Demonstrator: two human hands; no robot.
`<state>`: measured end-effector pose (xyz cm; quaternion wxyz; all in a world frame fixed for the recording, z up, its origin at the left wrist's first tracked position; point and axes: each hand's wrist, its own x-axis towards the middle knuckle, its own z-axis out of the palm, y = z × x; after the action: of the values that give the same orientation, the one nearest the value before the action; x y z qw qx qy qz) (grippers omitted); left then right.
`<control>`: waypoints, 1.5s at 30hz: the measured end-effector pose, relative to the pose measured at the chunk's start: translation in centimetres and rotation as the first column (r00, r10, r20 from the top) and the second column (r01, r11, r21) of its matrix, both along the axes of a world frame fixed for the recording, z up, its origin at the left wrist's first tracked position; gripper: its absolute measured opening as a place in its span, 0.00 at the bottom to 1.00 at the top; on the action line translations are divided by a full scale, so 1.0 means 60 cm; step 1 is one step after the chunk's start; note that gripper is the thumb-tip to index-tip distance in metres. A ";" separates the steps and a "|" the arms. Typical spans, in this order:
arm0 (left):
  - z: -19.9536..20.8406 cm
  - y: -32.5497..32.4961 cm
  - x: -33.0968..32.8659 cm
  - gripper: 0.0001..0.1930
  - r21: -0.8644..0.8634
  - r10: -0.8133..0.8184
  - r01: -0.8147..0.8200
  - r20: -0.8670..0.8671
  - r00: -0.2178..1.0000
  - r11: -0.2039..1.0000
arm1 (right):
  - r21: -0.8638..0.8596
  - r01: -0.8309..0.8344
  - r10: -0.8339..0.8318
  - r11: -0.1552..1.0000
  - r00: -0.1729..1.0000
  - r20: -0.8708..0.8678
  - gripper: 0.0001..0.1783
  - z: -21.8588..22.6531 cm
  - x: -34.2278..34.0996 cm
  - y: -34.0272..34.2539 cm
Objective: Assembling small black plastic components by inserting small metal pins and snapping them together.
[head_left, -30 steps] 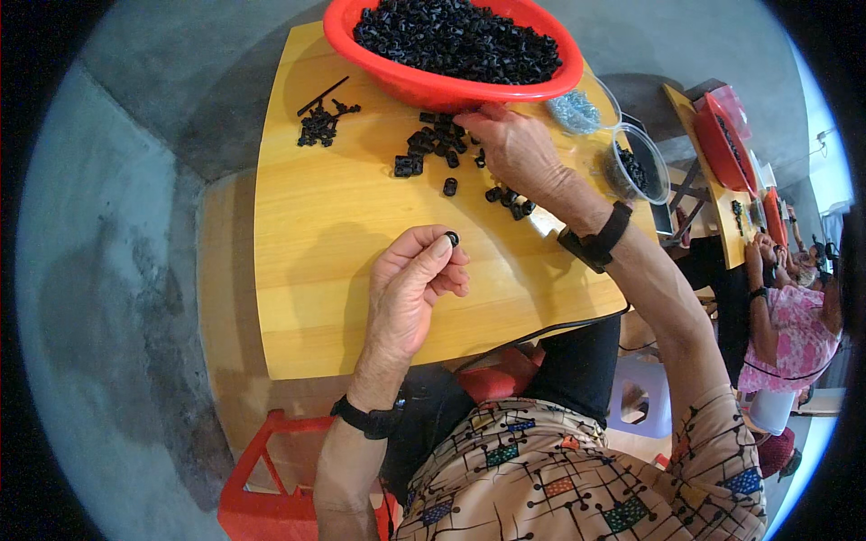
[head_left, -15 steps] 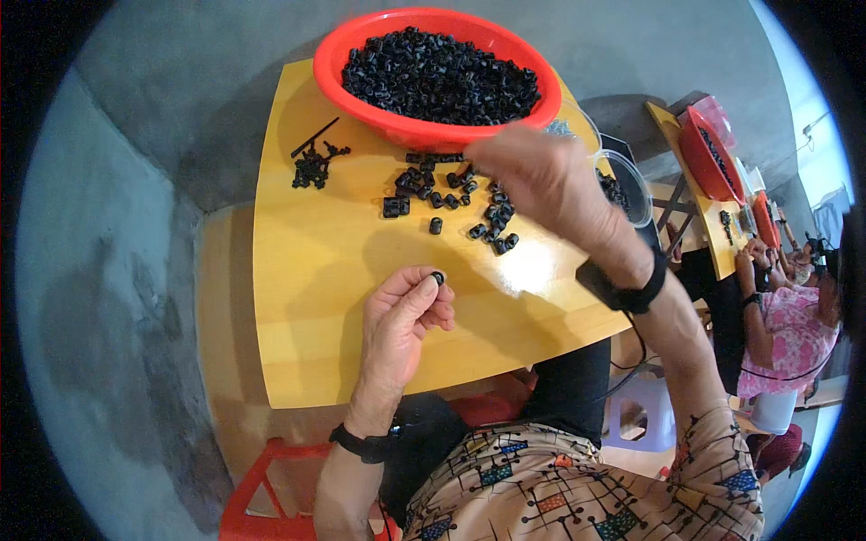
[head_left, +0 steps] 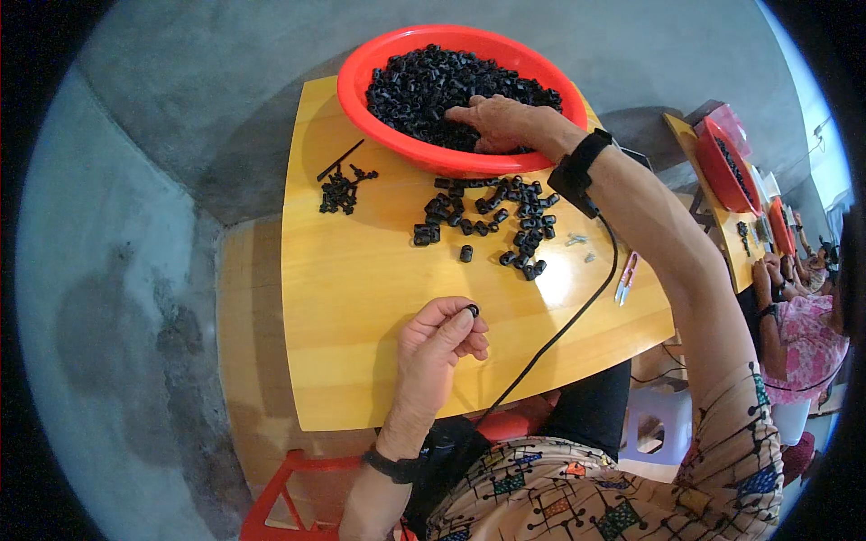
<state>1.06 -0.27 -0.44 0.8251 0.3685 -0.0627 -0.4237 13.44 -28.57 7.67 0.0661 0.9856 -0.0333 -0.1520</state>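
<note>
Left hand [head_left: 433, 347]: raised over the worktop, thumb and finger pinched on one small piece, the other fingers curled.
Held piece [head_left: 473, 310]: small, black and round-ended, at the left hand's fingertips.
Right hand [head_left: 505, 124]: inside the bowl, farther out than the left hand, fingers down among the black parts; whether it grips any, I cannot tell.
Black parts [head_left: 424, 90]: heaped around the right hand.
Red bowl [head_left: 451, 162]: surrounds the right hand; its near rim passes below the wrist.
Wristband [head_left: 577, 171]: black, just behind the right hand.
Lone piece [head_left: 465, 253]: black, just beyond the left hand.
Loose pieces [head_left: 528, 236]: black, scattered between the two hands.
Dark bits [head_left: 338, 193]: a small pile, forward and left of the left hand, with a thin stick [head_left: 340, 160] beside it.
Snips [head_left: 626, 279]: right of the left hand, beside the right forearm.
Cable [head_left: 552, 337]: black, running from the right wrist past the left hand's right side.
Worktop [head_left: 352, 316]: yellow, below both hands.
Second bowl [head_left: 712, 171]: red, well to the right of both hands.
</note>
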 end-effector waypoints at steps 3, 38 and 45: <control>-0.004 -0.001 0.002 0.07 -0.026 -0.031 0.030 -0.004 1.000 0.999 | -0.002 -0.035 0.035 0.999 0.999 0.008 0.39 -0.003 0.014 0.001; 0.002 -0.010 0.000 0.08 0.013 0.025 -0.026 0.056 0.998 1.000 | 0.029 -0.106 0.087 0.994 0.921 0.379 0.16 -0.016 0.044 0.003; -0.010 -0.009 0.000 0.08 0.028 0.023 -0.025 0.053 0.998 0.999 | 0.772 0.054 -0.428 0.633 0.856 0.291 0.07 0.002 0.022 -0.024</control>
<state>1.06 -0.79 -1.05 0.8228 0.3921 -0.0741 -0.4046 14.76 -30.03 7.78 -0.3706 0.9183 -0.1189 0.0718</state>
